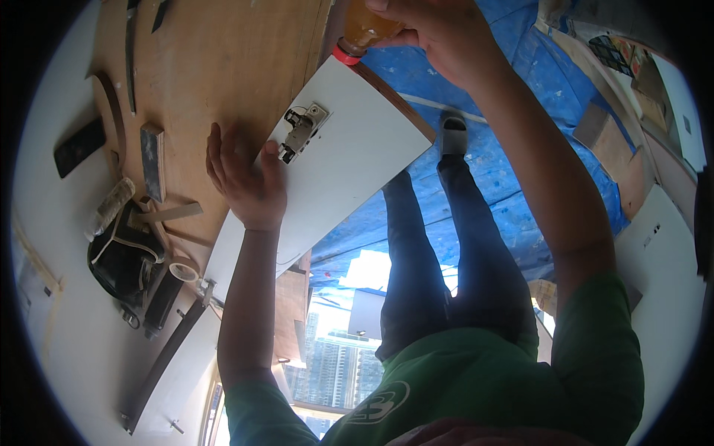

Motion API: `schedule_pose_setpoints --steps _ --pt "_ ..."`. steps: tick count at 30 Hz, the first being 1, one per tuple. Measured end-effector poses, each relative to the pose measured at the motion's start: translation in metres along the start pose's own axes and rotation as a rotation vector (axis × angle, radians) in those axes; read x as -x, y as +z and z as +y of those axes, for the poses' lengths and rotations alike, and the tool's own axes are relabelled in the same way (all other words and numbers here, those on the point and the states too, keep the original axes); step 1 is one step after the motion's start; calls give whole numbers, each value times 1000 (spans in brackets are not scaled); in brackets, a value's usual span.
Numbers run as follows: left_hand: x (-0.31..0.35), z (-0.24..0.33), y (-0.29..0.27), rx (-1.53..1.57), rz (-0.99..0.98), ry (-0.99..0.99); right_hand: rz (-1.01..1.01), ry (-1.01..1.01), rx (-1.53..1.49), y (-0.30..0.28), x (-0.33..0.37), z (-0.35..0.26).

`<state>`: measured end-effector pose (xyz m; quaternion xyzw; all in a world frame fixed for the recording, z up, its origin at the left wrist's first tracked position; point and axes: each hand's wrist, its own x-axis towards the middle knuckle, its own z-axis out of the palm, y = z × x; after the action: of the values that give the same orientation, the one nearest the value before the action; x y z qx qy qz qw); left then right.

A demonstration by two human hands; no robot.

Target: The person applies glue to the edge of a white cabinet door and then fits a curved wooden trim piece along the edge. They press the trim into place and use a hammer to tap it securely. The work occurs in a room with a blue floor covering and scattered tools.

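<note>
My right hand (454, 41) is closed round an amber-coloured bottle (366, 28) held cap-down. Its red cap (346, 54) meets the far corner of a white panel (349, 149), at the panel's brown bare edge (394, 93). Fixed to the panel's face is a metal cabinet hinge (301, 132). My left hand (249, 182) lies over the panel's left side, just beside the hinge, with its fingers stretched out toward the wooden worktop (223, 67). Part of the bottle is cut off by the upper rim of the view.
Left of the panel lie a sanding block or short dark bar (152, 163), a dark phone-like slab (80, 147), a black pouch (126, 256), a clear plastic bottle (113, 204), a tape roll (184, 269) and edging strips (111, 111). A blue tarp (513, 223) covers the floor. White panels (662, 260) stand at right.
</note>
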<state>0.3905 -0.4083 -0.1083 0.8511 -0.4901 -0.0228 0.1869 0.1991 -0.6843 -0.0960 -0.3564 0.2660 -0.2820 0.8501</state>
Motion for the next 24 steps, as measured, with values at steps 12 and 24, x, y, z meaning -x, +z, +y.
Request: schedule_pose_setpoints --steps 12,24 --pt "4 1 -1 -17 -11 -16 19 97 447 -62 79 5" --pt "0 0 0 -37 1 26 80 75 60 -15 -5 16"
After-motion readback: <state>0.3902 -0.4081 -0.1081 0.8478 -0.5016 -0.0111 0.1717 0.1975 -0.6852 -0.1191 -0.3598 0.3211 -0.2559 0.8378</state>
